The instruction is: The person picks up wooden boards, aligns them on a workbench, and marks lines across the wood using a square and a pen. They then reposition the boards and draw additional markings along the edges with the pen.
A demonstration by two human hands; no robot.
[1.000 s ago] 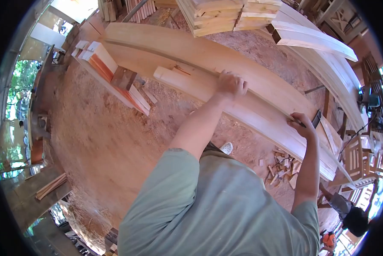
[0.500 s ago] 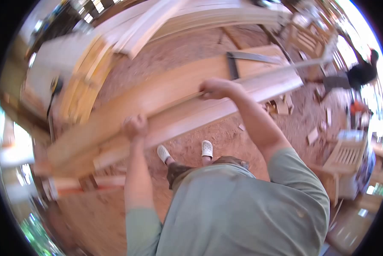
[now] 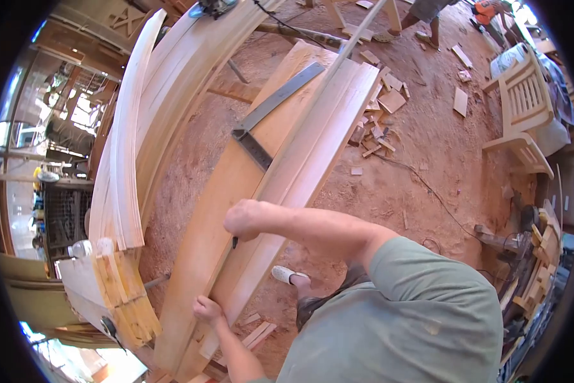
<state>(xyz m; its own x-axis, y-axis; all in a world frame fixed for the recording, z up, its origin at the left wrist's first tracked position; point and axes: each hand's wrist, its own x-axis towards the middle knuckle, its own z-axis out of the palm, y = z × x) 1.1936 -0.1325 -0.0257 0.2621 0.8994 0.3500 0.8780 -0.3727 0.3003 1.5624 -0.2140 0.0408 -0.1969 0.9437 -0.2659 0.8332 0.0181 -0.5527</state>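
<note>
Curved planks (image 3: 117, 166) stacked at left. Left hand (image 3: 207, 311) gripped narrower board (image 3: 319, 140) near its near end, fingers curled over edge beside wide board (image 3: 197, 255). Right hand (image 3: 245, 220) closed on dark pencil (image 3: 234, 242), tip at seam. Steel square (image 3: 277, 99) lay across both boards. Marking judged far along, short stretch left; line itself not visible

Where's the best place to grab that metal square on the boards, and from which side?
Take the metal square at its corner, coming from the far edge of the wide board. It lies flat, leaving little to pinch elsewhere; the corner seems to reach that edge, letting fingers slip under.
</note>
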